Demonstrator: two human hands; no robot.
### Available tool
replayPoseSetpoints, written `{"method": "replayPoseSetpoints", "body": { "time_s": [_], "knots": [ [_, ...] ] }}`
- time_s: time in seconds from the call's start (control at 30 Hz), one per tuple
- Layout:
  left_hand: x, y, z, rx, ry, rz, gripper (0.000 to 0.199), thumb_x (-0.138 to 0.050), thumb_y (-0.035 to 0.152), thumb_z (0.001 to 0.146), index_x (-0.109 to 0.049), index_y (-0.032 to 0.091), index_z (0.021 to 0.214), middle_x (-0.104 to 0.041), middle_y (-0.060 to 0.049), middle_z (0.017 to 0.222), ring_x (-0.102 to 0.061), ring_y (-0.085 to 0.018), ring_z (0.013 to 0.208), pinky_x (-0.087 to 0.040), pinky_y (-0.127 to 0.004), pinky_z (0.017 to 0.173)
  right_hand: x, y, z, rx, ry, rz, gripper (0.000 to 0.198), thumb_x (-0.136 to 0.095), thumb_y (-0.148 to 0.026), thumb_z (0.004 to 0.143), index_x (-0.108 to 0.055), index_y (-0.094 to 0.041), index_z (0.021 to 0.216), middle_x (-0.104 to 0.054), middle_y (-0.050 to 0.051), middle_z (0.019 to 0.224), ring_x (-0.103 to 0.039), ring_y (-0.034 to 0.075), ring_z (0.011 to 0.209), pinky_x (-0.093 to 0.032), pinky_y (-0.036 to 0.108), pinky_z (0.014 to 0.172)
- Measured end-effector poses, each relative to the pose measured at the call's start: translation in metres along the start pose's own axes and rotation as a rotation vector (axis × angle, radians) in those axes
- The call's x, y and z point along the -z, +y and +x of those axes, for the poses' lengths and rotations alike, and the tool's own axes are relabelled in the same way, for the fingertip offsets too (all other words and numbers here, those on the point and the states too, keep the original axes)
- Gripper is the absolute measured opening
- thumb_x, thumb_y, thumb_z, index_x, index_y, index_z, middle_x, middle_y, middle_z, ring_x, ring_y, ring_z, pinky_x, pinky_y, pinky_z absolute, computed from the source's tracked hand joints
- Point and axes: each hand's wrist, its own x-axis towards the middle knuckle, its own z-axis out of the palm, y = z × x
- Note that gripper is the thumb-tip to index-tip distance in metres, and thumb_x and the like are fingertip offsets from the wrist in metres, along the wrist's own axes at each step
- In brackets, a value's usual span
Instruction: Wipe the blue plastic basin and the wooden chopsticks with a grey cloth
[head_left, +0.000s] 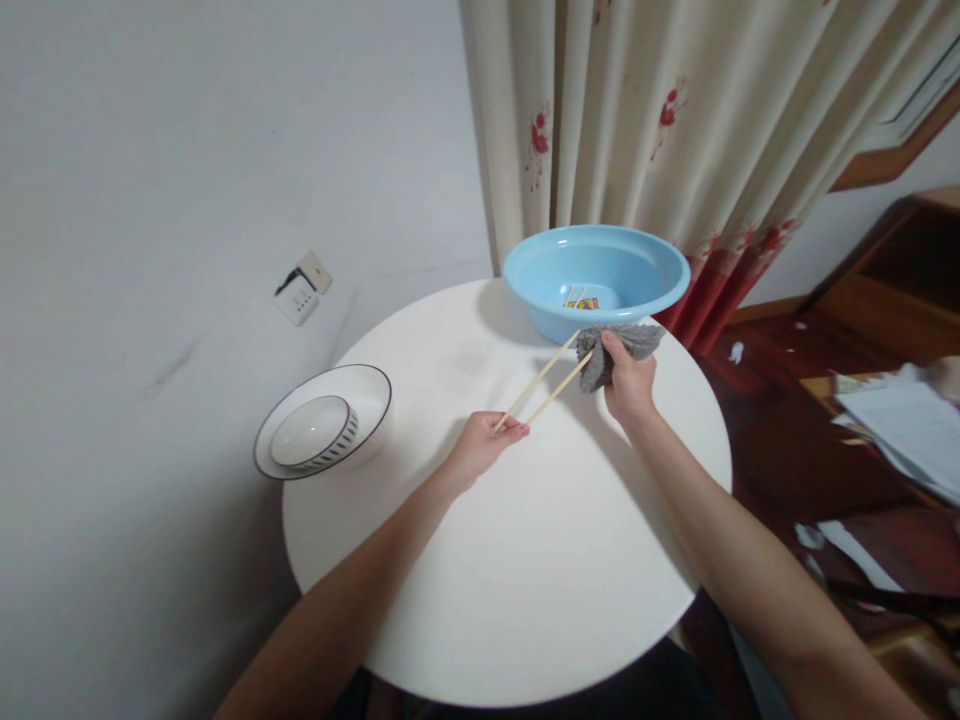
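My left hand (489,444) is closed on the near ends of two light wooden chopsticks (556,392), which spread apart in a narrow V above the white table. At their far ends my right hand (630,385) grips a grey cloth (637,341). The cloth is bunched around the tip of one chopstick, and the other tip touches or lies just beside it. Behind the cloth stands a light blue basin (540,318), with what look like chopstick ends and a colourful sticker on its bottom.
On the round white table (480,600), a small striped bowl (311,430) sits inside a larger dark-rimmed bowl (375,395) at the left edge. A wall with a socket (298,298) borders the left. A flowered curtain (622,130) hangs behind the basin. Papers (904,420) lie at right.
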Motion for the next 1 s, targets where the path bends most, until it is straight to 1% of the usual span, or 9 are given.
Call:
{"method": "replayPoseSetpoints", "body": {
  "time_s": [0.07,0.1,0.27,0.4,0.5,0.63,0.83,1.0],
  "knots": [
    [0.0,0.0,0.0,0.002,0.002,-0.003,0.054,-0.087,0.066,0.057,-0.075,0.016,0.072,-0.067,-0.003,0.069,-0.056,-0.016,0.07,-0.037,-0.028,0.066,0.001,0.001,0.0,0.014,0.007,-0.009,0.033,-0.092,-0.026,0.064,-0.075,-0.019,0.09,-0.081,0.002,0.092,-0.077,0.019,0.082,-0.067,0.033,0.08],
    [0.0,0.001,0.0,0.003,0.003,-0.002,0.054,-0.087,0.066,0.057,-0.075,0.016,0.072,-0.067,-0.003,0.069,-0.056,-0.016,0.07,-0.037,-0.028,0.066,0.001,0.001,0.001,-0.003,0.0,0.003,0.033,-0.092,-0.025,0.064,-0.075,-0.019,0.091,-0.081,0.002,0.093,-0.077,0.019,0.083,-0.067,0.033,0.081],
    [0.0,0.003,-0.002,0.008,-0.002,0.008,0.056,-0.087,0.068,0.056,-0.076,0.016,0.073,-0.067,-0.003,0.069,-0.055,-0.016,0.07,-0.036,-0.028,0.066,0.001,0.001,-0.001,-0.177,-0.091,0.088,0.038,-0.091,-0.025,0.067,-0.075,-0.019,0.1,-0.081,0.002,0.1,-0.077,0.017,0.088,-0.065,0.03,0.086],
    [-0.001,0.005,-0.003,0.0,0.006,0.015,0.055,-0.086,0.067,0.059,-0.076,0.015,0.073,-0.066,-0.003,0.067,-0.053,-0.015,0.068,-0.034,-0.027,0.065,-0.001,0.003,-0.009,-0.232,-0.144,0.076,0.04,-0.092,-0.025,0.066,-0.074,-0.02,0.102,-0.081,0.001,0.101,-0.077,0.017,0.089,-0.064,0.031,0.089],
    [-0.002,0.007,-0.004,-0.001,0.014,0.001,0.056,-0.087,0.068,0.058,-0.076,0.015,0.073,-0.066,-0.003,0.068,-0.053,-0.015,0.068,-0.035,-0.027,0.065,-0.003,0.007,-0.019,-0.284,-0.186,0.042,0.04,-0.092,-0.027,0.066,-0.074,-0.02,0.101,-0.082,0.002,0.102,-0.076,0.018,0.088,-0.065,0.033,0.086],
    [-0.004,0.009,-0.003,0.001,0.039,-0.026,0.059,-0.088,0.07,0.054,-0.075,0.015,0.074,-0.067,-0.003,0.07,-0.054,-0.015,0.069,-0.037,-0.027,0.066,-0.006,0.015,-0.035,-0.378,-0.24,0.002,0.04,-0.094,-0.029,0.064,-0.075,-0.02,0.098,-0.082,0.003,0.097,-0.076,0.018,0.084,-0.065,0.033,0.082],
    [-0.005,0.011,-0.002,0.0,0.083,-0.011,0.057,-0.088,0.067,0.056,-0.071,0.015,0.072,-0.056,0.003,0.061,-0.042,-0.011,0.06,-0.028,-0.026,0.059,-0.007,0.024,-0.05,-0.444,-0.319,-0.089,0.042,-0.096,-0.036,0.062,-0.077,-0.018,0.094,-0.082,0.005,0.095,-0.075,0.019,0.082,-0.063,0.033,0.081],
    [-0.006,0.015,-0.003,0.016,0.115,-0.049,0.059,-0.089,0.067,0.051,-0.068,0.016,0.073,-0.054,0.004,0.06,-0.041,-0.01,0.058,-0.027,-0.026,0.057,-0.007,0.021,-0.047,-0.422,-0.285,-0.105,0.04,-0.096,-0.035,0.061,-0.077,-0.017,0.091,-0.081,0.005,0.091,-0.074,0.019,0.08,-0.062,0.032,0.079]
  ]
}}
